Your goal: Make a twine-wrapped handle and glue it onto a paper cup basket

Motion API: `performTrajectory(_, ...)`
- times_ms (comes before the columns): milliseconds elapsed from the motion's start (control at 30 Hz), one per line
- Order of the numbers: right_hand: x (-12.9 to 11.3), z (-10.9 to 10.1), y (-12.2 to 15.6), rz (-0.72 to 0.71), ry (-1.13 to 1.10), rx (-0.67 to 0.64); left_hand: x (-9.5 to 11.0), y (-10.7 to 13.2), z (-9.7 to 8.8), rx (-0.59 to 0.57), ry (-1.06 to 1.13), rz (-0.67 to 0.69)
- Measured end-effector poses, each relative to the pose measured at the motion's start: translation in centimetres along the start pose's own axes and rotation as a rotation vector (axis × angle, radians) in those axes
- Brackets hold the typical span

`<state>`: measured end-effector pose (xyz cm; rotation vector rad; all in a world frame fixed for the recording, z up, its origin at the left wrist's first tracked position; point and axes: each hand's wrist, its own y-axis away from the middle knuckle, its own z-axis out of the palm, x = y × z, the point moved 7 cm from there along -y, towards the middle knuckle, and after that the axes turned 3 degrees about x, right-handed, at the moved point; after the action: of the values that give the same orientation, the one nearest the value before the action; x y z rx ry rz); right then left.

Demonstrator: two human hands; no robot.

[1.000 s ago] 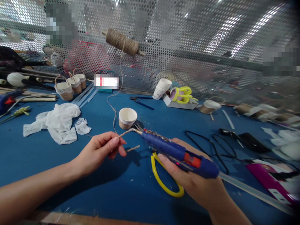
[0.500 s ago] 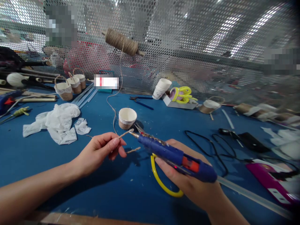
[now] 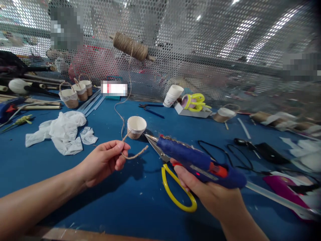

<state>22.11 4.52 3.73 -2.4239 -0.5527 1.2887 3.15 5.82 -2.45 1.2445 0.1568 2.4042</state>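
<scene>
twine (image 3: pixel 136 156) looks light and floppy, best pinched back from its ends like the left hand (image 3: pixel 106 161) has it, right hand (image 3: pixel 212 198) wrapped round the glue gun (image 3: pixel 185 153)

A craft workshop, shown by its blue-topped bench (image 3: pixel 112 207), scattered with hand tools and supplies. Along the back rises a perforated metal screen (image 3: pixel 213 40); at eleven o'clock, a spool of twine (image 3: pixel 130 46) sits on a rod in front of it. Small handled baskets (image 3: pixel 71 102) stand toward ten, white lace (image 3: pixel 61 129) lies crumpled at nine, and stacked paper cups (image 3: pixel 171 98) lean at one. A glue gun (image 3: pixel 190 157) is at four, yellow-handled scissors (image 3: pixel 163 156) at five.
</scene>
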Motion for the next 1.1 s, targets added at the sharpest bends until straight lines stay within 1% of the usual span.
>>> performTrajectory(100,-0.8,0.0,-0.6,-0.005,0.007,-0.063,-0.2,-0.1,-0.2,0.016,0.04,-0.029)
performTrajectory(200,-1.7,0.1,-0.9,-0.061,0.02,-0.114,-0.3,-0.2,-0.5,0.042,0.084,-0.057)
performTrajectory(367,-2.2,0.0,-0.7,-0.179,0.11,-0.091,-0.4,-0.3,-0.5,0.054,0.108,-0.091)
performTrajectory(500,-2.5,0.2,-0.6,-0.223,0.143,-0.089,-0.6,-0.3,-0.6,0.06,0.107,-0.113)
performTrajectory(667,-2.7,0.3,-0.8,-0.191,0.131,-0.104,-0.8,-0.4,-0.6,0.055,0.11,-0.12)
performTrajectory(833,-2.8,0.6,-0.8,-0.166,0.088,-0.148,-0.9,-0.3,-0.5,0.041,0.109,-0.125)
performTrajectory(967,-2.8,0.6,-0.8,-0.137,0.116,-0.161,-0.9,-0.3,-0.5,0.043,0.105,-0.131)
performTrajectory(1100,-2.7,0.8,-0.8,-0.12,0.094,-0.182,-1.0,-0.4,-0.5,0.039,0.105,-0.129)
